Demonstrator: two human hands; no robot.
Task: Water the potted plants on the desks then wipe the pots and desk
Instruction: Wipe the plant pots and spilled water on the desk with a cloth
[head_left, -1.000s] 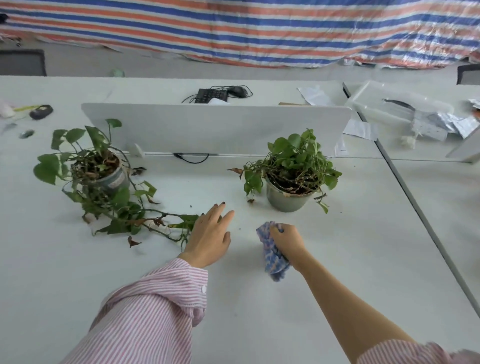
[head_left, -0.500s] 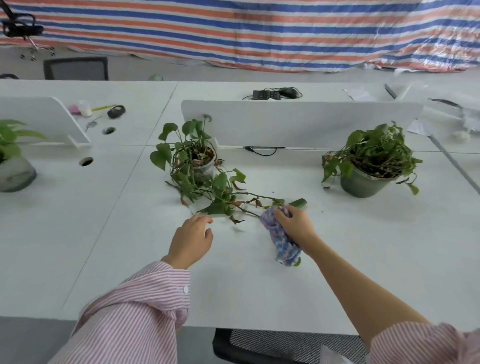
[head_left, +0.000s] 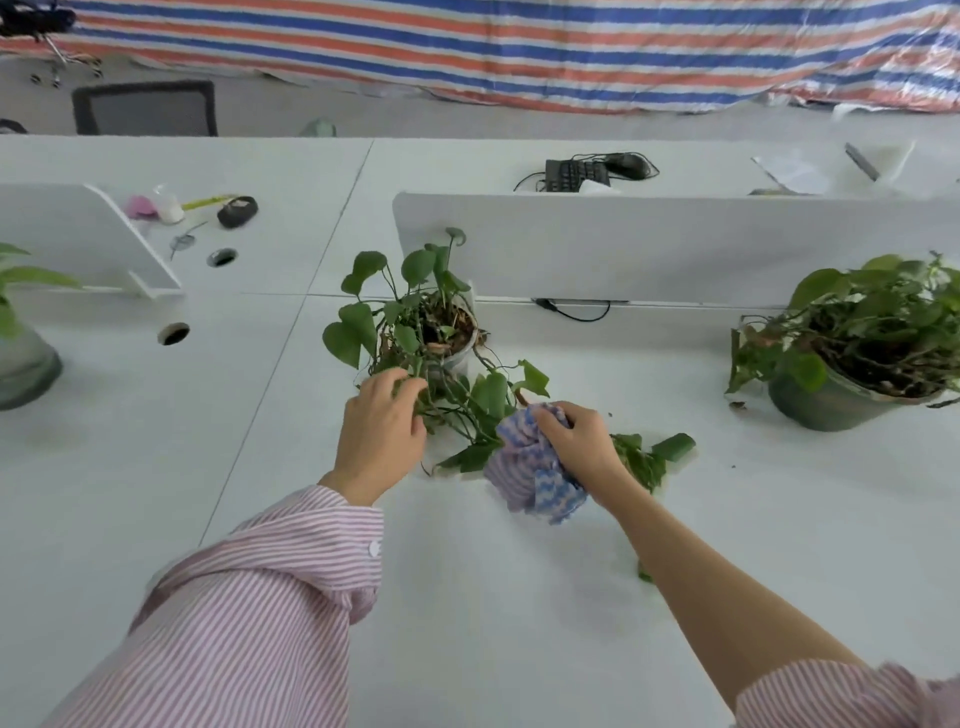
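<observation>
Your left hand (head_left: 382, 434) reaches into the trailing vines (head_left: 467, 410) of the middle pot (head_left: 457, 353), fingers curled among the leaves just in front of that pot; whether they grip a stem you cannot tell. Your right hand (head_left: 579, 441) is closed around a bunched blue-and-white cloth (head_left: 530, 475), held in front of the pot and to its right, over vines lying on the white worktop (head_left: 467, 597). A second pot (head_left: 826, 400) stands well right of the middle pot, beside the white divider (head_left: 675, 244). A third pot (head_left: 23, 364) sits far left at the frame edge. A keyboard (head_left: 574, 174) lies behind the divider.
</observation>
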